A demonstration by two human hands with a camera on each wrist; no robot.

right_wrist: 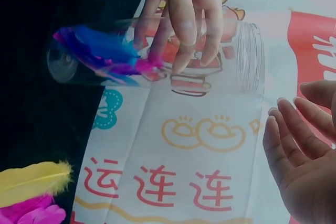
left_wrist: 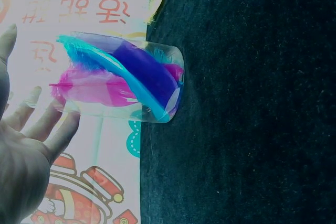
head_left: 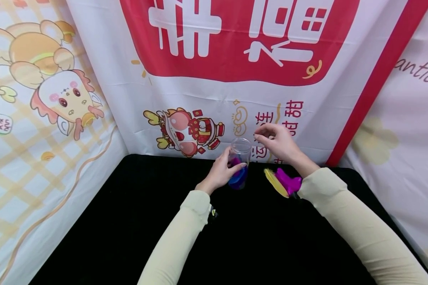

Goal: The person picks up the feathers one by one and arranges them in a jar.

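Observation:
A clear open-topped jar (head_left: 241, 147) stands upright near the far edge of the black table, holding blue, purple and magenta feathers (left_wrist: 100, 85). My left hand (head_left: 219, 170) grips it from the left, thumb on the near side and fingers round the far side. Just right of the jar's mouth my right hand (head_left: 279, 144) hovers with relaxed, bent fingers. Nothing shows in its grasp, and in the right wrist view this hand (right_wrist: 304, 150) is apart from the glass. Below it on the table lie a yellow feather (head_left: 276, 183) and magenta feathers (head_left: 288, 181), partly covered by the right sleeve.
The black table (head_left: 135, 221) ends at a white printed cloth (head_left: 110, 75) hanging close behind the jar. Patterned cloths also hang at the left (head_left: 50, 154) and right (head_left: 406, 154) sides. A small dark object (head_left: 212, 213) shows beside the left cuff.

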